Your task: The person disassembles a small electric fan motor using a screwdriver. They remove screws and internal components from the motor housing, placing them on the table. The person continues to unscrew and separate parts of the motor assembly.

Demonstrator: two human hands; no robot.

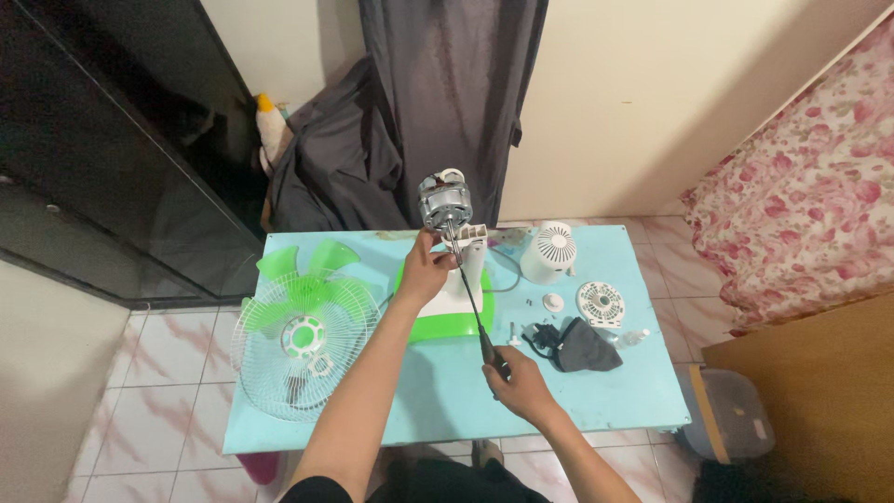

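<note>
Taking the fan stand (pixel 453 303) at the middle of the blue table (pixel 428 401) as the landmark: far to its left the white wire grille (pixel 300 346) lies flat with the green blades (pixel 303 270) resting against it, the grille's near edge reaching over the table's left side, so a bump from an elbow could likely send it to the tiled floor. The left hand (pixel 426 270) is wrapped closed around the stand's white neck, just below the bare motor (pixel 443 201), which sits exposed at the top; if that grip slackens, the top-heavy stand could tip on its green base. In front of the stand, the right hand (pixel 517 380) has its grip clamped on the handle of a long screwdriver (pixel 468 289), whose shaft angles up to the motor; a slip of the tip could, I judge, gouge the windings or jab the left hand close beside it. To the right of the stand lie the white motor cover (pixel 548 251), a round vented cap (pixel 600 304), a dark pouch (pixel 585 346) and small loose parts (pixel 553 302) that could easily roll off and be lost.
</note>
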